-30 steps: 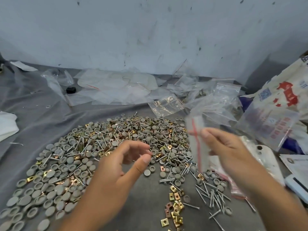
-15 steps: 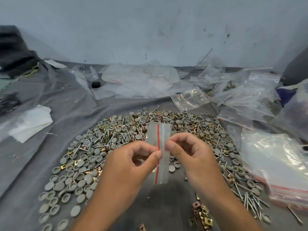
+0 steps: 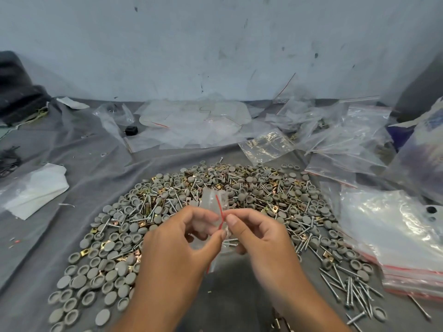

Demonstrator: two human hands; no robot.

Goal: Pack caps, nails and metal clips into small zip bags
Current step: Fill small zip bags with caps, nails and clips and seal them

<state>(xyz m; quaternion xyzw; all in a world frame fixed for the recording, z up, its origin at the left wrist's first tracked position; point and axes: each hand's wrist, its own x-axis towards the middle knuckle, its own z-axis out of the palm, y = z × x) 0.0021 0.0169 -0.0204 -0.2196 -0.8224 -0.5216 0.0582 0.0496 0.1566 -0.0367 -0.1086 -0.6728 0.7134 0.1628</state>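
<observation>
Left hand (image 3: 182, 238) and right hand (image 3: 259, 238) both pinched a small zip bag (image 3: 214, 200) at its red strip, held above the caps (image 3: 107, 267); nails (image 3: 352, 291) lay near right.

Soft, even daylight-like lighting, moderately bright, with a cool bluish cast.

Faint shadow under the hands (image 3: 215, 240) on the grey cloth (image 3: 96, 164); white glare on the stack of plastic bags (image 3: 393, 226) at the cloth's right edge; slight motion blur at the fingers; wide-angle bending toward edges and corners.
</observation>
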